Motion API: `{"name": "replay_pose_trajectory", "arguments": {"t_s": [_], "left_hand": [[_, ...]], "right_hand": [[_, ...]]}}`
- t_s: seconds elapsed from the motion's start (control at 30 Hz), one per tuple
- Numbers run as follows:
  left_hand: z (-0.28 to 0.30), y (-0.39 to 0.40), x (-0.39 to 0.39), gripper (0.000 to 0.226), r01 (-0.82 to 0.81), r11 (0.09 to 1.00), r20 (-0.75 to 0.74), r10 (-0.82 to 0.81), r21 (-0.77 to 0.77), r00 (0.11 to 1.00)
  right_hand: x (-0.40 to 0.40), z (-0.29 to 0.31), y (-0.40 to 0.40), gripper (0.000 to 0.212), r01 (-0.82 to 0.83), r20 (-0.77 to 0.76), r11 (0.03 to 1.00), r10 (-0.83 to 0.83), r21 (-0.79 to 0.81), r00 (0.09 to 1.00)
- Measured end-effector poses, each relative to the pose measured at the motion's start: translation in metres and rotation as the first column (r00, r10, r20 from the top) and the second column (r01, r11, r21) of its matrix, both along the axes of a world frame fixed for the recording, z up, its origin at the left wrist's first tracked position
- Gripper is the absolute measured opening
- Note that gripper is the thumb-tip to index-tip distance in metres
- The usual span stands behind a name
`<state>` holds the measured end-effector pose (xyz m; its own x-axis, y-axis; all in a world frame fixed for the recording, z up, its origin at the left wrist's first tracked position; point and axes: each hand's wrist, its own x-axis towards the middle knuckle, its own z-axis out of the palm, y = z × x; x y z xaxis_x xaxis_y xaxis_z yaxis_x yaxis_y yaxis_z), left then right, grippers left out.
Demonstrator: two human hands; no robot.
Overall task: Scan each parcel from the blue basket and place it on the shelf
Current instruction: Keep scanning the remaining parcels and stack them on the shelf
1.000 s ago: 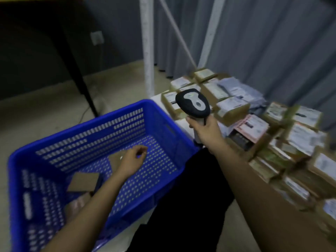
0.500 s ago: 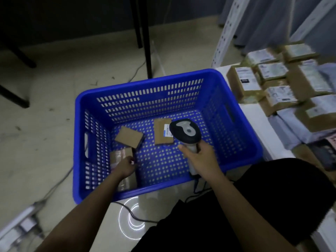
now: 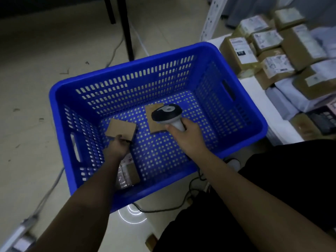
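The blue basket (image 3: pixel 127 68) stands on the floor in front of me. Three parcels lie in it. My left hand (image 3: pixel 115 147) reaches down inside and pinches the near edge of a small flat brown parcel (image 3: pixel 121 128), which sits tilted. A second brown parcel (image 3: pixel 152 122) lies at the basket's middle, partly hidden by the scanner. A taped parcel (image 3: pixel 128 170) lies under my left forearm. My right hand (image 3: pixel 185 136) grips the handle of the grey and black barcode scanner (image 3: pixel 167 112), held over the basket. The white shelf (image 3: pixel 254 91) is at the right.
Several labelled brown boxes (image 3: pixel 240 51) and grey mailer bags (image 3: pixel 283 99) crowd the shelf. A white upright post (image 3: pixel 209 17) rises behind it. A black table leg (image 3: pixel 127 28) stands beyond the basket. Cables (image 3: pixel 163 209) run over the floor near my knees.
My left hand has left the taped parcel and moved forward to the flat brown parcel, taking hold of its edge. The scanner has shifted slightly right over the middle parcel.
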<state>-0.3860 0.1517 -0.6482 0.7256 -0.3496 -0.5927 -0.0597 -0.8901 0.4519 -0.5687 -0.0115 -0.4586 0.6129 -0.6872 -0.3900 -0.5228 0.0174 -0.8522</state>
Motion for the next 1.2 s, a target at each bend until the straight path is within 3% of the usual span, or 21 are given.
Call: {"name": "replay_pose_trajectory", "arguments": {"t_s": [0.13, 0.23, 0.4, 0.53, 0.67, 0.87, 0.93, 1.0, 1.03, 1.1, 1.2], "left_hand": [[-0.003, -0.031, 0.013, 0.062, 0.140, 0.989, 0.085, -0.144, 0.043, 0.986], [-0.015, -0.043, 0.019, 0.067, 0.262, 0.957, 0.066, -0.272, 0.126, 0.960], [-0.044, -0.052, 0.037, 0.067, 0.554, 0.796, 0.100, -0.589, 0.245, 0.802], [-0.040, -0.058, 0.039, 0.062, 0.611, 0.724, 0.110, -0.669, 0.319, 0.735], [-0.042, -0.058, 0.046, 0.073, 0.652, 0.629, 0.083, -0.744, 0.424, 0.663], [-0.025, -0.076, 0.042, 0.078, 0.588, 0.651, 0.152, -0.721, 0.479, 0.676], [-0.017, -0.074, 0.040, 0.089, 0.520, 0.749, 0.200, -0.630, 0.411, 0.750], [-0.004, -0.075, 0.038, 0.096, 0.289, 0.941, 0.221, -0.324, 0.178, 0.920], [0.002, -0.077, 0.036, 0.095, 0.146, 0.988, 0.207, -0.152, 0.044, 0.967], [0.015, -0.084, 0.029, 0.094, -0.036, 0.987, 0.161, 0.061, -0.154, 0.985], [0.038, -0.096, 0.014, 0.096, -0.174, 0.928, 0.137, 0.229, -0.329, 0.964]], "right_hand": [[0.005, -0.014, -0.002, 0.019, 0.093, 0.001, 0.995, -0.093, -0.025, 0.996], [0.006, -0.023, -0.006, 0.028, 0.168, -0.014, 0.986, -0.168, 0.005, 0.986], [0.006, -0.033, -0.014, 0.030, 0.231, -0.070, 0.973, -0.230, 0.013, 0.971], [0.005, -0.041, -0.019, 0.032, 0.254, -0.118, 0.967, -0.249, 0.031, 0.961], [0.007, -0.045, -0.019, 0.028, 0.244, -0.118, 0.968, -0.236, 0.060, 0.965], [0.005, -0.043, -0.019, 0.031, 0.263, -0.118, 0.958, -0.249, 0.114, 0.961], [0.004, -0.040, -0.020, 0.036, 0.304, -0.101, 0.940, -0.291, 0.154, 0.951], [0.002, -0.037, -0.022, 0.036, 0.350, -0.082, 0.913, -0.341, 0.210, 0.937], [0.001, -0.035, -0.023, 0.033, 0.374, -0.075, 0.897, -0.367, 0.235, 0.927], [-0.003, -0.029, -0.026, 0.024, 0.416, -0.055, 0.862, -0.419, 0.289, 0.906], [-0.011, -0.018, -0.032, 0.015, 0.434, -0.009, 0.829, -0.461, 0.354, 0.887]]}}
